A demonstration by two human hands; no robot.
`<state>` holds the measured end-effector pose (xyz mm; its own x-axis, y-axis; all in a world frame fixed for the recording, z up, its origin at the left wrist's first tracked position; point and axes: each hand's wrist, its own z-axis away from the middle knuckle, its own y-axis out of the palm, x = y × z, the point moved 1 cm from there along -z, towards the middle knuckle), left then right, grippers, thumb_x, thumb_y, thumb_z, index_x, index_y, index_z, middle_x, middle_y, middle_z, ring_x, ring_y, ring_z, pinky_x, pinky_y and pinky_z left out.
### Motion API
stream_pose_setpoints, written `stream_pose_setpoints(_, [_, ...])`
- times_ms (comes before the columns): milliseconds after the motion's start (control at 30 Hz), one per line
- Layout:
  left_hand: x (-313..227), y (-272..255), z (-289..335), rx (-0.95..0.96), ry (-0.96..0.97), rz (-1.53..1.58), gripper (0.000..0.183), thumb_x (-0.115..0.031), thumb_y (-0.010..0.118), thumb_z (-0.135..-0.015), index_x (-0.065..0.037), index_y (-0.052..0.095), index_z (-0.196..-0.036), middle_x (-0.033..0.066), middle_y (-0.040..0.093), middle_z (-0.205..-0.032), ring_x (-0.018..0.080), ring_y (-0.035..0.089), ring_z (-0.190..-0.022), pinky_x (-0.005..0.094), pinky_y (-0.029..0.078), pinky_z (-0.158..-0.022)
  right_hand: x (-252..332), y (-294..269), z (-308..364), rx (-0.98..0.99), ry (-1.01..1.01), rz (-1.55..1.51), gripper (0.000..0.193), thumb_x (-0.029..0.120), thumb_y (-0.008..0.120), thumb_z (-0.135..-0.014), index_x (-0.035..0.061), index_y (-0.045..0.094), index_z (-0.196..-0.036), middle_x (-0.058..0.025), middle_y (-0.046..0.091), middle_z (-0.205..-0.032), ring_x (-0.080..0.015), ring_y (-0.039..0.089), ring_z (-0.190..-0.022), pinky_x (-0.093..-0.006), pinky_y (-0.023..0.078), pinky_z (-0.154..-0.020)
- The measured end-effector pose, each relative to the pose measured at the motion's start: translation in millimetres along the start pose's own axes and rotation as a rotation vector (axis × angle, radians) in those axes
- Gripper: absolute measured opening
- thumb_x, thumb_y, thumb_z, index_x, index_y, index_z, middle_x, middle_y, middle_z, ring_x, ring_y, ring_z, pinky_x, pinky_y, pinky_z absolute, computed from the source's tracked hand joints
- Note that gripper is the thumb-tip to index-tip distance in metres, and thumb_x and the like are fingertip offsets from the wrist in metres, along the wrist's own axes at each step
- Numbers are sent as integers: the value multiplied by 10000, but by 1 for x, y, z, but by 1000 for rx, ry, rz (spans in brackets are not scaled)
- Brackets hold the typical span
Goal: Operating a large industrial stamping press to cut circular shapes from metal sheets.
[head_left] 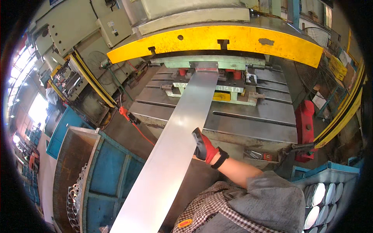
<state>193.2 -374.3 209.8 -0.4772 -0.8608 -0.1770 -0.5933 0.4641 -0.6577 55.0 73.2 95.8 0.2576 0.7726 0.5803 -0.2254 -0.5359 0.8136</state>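
A long, shiny sheet-metal strip (182,128) runs from the lower edge up into the press. Its far end lies in the green die set (233,91), under the upper die plate. My right hand (204,146), in a red and black glove with a black wrist strap, pinches the strip's right edge about midway along. The thumb rests on top, and the fingers under the sheet are hidden. My left hand is out of view.
Above the die spans the press's yellow ram edge (217,40). A slotted steel bed (252,124) surrounds the die. At the left stands a blue bin (105,167) with punched scrap; at the right, a blue crate (330,171) holds stacked metal discs. A red hand-sized device (126,113) hangs nearby.
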Motion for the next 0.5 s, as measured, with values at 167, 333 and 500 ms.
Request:
stream_pose_setpoints(167, [22, 37, 30, -112, -72, 209, 412, -286, 473, -878, 78, 534, -1063, 175, 576, -918, 280, 579, -811, 361, 494, -705, -59, -7, 22, -204, -75, 349, 477, 388, 400, -935, -47, 500, -1102, -73, 591, -957, -162, 550, -894, -302, 443, -765])
stream_pose_setpoints(333, [46, 63, 56, -268, 94, 239, 471, -352, 416, -915, 89, 548, -1017, 153, 611, -757, 233, 607, -669, 307, 516, -601, -49, -30, 9, -144, -193, 550, 457, 372, 373, -945, -36, 478, -1122, -133, 592, -971, -183, 547, -882, -320, 433, -797])
stream_pose_setpoints(500, [37, 69, 23, 152, -271, 541, 341, -151, 507, -871, 92, 521, -1109, 210, 540, -1134, 298, 523, -1072, 382, 463, -898, 20, 14, -5, -57, -39, 21, 432, 417, 379, -933, 26, 528, -1045, -79, 593, -939, -162, 567, -815, -323, 460, -775])
